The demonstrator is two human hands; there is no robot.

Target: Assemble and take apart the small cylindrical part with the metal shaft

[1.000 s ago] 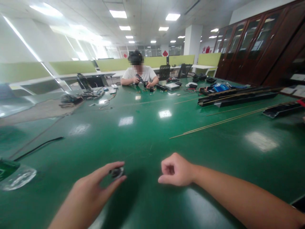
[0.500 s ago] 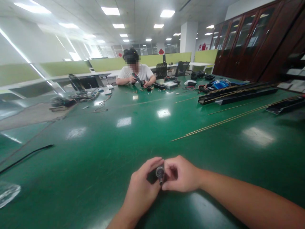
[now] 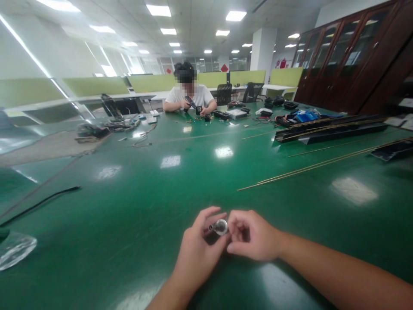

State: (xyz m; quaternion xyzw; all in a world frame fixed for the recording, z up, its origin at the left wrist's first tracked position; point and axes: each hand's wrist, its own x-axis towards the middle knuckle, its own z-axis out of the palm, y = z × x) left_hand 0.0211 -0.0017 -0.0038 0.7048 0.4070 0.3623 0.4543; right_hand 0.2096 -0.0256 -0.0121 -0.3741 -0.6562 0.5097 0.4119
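Observation:
My left hand (image 3: pixel 204 243) is closed on a small metal part (image 3: pixel 220 227), its fingers along the far side and its thumb on the near side. The part has a wide, round, silvery face and a narrow, dark stepped end pointing left. My right hand (image 3: pixel 253 236) is beside the part's round face with fingers curled in. Its fingertips are close to the part; whether they grip it or something smaller is hidden. Both hands are just above the green tabletop (image 3: pixel 145 224).
Long thin brass rods (image 3: pixel 290 172) lie on the right, near black metal channels (image 3: pixel 342 133). A black cable (image 3: pixel 48 200) and a clear plastic piece (image 3: pixel 19 252) are on the left. Across the table a person (image 3: pixel 190 97) handles a tool among small black parts.
The metal part has turned in my left hand: its narrow end pointed toward me and now points left, showing the round face. The whole view has shifted slightly.

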